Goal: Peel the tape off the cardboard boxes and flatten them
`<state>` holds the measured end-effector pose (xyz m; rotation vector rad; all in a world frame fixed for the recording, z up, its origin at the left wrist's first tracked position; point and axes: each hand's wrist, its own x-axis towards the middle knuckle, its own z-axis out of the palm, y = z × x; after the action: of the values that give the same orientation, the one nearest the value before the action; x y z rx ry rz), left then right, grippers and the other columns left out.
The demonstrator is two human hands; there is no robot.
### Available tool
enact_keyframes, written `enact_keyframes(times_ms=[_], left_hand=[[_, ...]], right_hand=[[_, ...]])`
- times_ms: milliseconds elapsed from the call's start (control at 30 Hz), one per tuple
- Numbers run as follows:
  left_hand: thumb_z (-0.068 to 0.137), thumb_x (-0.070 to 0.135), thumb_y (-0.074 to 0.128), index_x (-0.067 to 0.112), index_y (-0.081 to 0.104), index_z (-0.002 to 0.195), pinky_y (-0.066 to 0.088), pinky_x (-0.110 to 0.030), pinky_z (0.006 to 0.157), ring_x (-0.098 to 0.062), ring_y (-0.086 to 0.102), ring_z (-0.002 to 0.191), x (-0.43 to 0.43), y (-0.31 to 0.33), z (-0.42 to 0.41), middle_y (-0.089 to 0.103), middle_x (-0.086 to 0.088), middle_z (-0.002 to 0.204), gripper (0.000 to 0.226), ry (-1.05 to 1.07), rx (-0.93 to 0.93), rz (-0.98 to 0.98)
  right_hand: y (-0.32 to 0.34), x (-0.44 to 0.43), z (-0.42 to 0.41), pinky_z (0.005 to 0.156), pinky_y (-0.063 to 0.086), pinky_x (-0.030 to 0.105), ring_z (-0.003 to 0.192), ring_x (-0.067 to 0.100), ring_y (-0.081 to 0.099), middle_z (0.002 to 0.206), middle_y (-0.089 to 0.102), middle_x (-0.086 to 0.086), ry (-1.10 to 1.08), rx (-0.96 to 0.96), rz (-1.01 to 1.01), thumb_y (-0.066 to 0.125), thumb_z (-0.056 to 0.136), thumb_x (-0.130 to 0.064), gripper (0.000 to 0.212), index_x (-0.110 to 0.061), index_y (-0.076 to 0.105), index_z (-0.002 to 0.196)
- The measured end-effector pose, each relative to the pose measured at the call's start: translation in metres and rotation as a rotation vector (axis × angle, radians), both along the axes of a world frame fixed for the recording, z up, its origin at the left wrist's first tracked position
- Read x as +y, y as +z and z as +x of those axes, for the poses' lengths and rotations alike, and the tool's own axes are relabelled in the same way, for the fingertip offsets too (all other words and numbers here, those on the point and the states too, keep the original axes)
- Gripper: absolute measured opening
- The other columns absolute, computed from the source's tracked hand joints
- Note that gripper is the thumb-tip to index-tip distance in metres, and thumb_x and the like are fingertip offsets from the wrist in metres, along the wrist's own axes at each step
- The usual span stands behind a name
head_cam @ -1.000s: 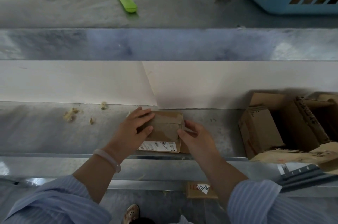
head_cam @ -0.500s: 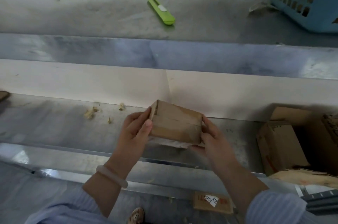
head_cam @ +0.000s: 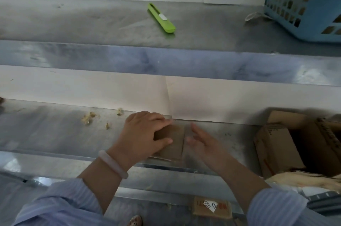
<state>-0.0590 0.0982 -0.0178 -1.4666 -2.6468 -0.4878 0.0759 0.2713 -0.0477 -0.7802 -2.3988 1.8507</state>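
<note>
A small brown cardboard box (head_cam: 175, 142) lies on the lower steel shelf (head_cam: 46, 133), close to its front edge. My left hand (head_cam: 145, 133) rests on the box's top, palm down, fingers spread over its left part and back edge. My right hand (head_cam: 201, 140) hovers just right of the box with straight, loose fingers and holds nothing; it is motion-blurred. The box's right part is hard to make out behind that hand.
A green utility knife (head_cam: 161, 18) lies on the upper shelf, a blue plastic basket (head_cam: 304, 4) at its right end. Open cardboard boxes (head_cam: 276, 148) stand at the right of the lower shelf. Tape scraps (head_cam: 88, 117) lie left. Another labelled box (head_cam: 212, 207) sits below.
The box was lifted and tilted in both hands, and now lies back down on the shelf. My left hand moved on top of it; my right hand let go.
</note>
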Motion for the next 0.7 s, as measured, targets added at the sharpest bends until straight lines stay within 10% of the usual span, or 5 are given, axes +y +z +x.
enact_keyframes(times_ms=[200, 700], left_hand=[[0.080, 0.071, 0.029, 0.036, 0.052, 0.135, 0.031, -0.037, 0.107, -0.013, 0.050, 0.122, 0.002, -0.016, -0.011, 0.055, 0.014, 0.133, 0.070, -0.014, -0.029, -0.052], [0.068, 0.080, 0.027, 0.035, 0.030, 0.148, 0.022, -0.030, 0.108, -0.010, 0.036, 0.130, -0.003, -0.010, -0.031, 0.040, 0.013, 0.146, 0.092, -0.139, -0.162, -0.222]], right_hand=[[0.012, -0.007, -0.004, 0.098, 0.049, 0.031, 0.112, 0.001, 0.055, 0.121, 0.056, -0.021, 0.054, 0.087, 0.052, 0.079, 0.080, -0.030, 0.052, -0.052, 0.049, 0.116], [0.019, -0.008, -0.022, 0.090, 0.055, 0.034, 0.094, 0.011, 0.070, 0.125, 0.058, -0.010, 0.087, 0.054, 0.066, 0.081, 0.075, -0.007, 0.066, -0.032, 0.053, 0.130]])
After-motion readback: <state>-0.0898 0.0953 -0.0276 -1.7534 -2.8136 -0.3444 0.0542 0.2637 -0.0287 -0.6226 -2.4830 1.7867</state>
